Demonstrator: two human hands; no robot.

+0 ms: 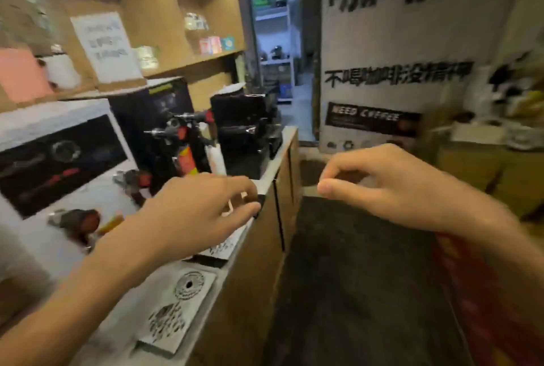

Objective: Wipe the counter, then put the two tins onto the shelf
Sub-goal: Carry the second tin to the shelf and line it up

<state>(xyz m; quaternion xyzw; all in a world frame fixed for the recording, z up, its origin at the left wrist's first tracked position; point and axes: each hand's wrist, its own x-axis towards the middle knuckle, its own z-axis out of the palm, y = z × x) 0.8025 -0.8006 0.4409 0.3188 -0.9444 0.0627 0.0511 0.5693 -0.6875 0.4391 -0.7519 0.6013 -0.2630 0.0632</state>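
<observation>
The whole view is motion-blurred. My left hand (203, 206) hovers palm down over the right edge of the white counter (265, 177), fingers loosely bent and holding nothing. My right hand (382, 186) hangs over the dark floor to the right of the counter, thumb and fingertips pinched together with nothing visible between them. The wooden shelf (188, 64) runs along the wall above the counter; two pale greenish containers (147, 56) (195, 21) stand on it, too blurred to tell whether they are tins. No cloth is in view.
The counter holds a white box with a black picture (59, 156), dark red-and-black tools (79, 223), a red canister (187, 161), black machines (244, 121) and a perforated metal plate (176, 309). An open doorway (276, 50) lies ahead. A cluttered counter (485, 142) is at the right.
</observation>
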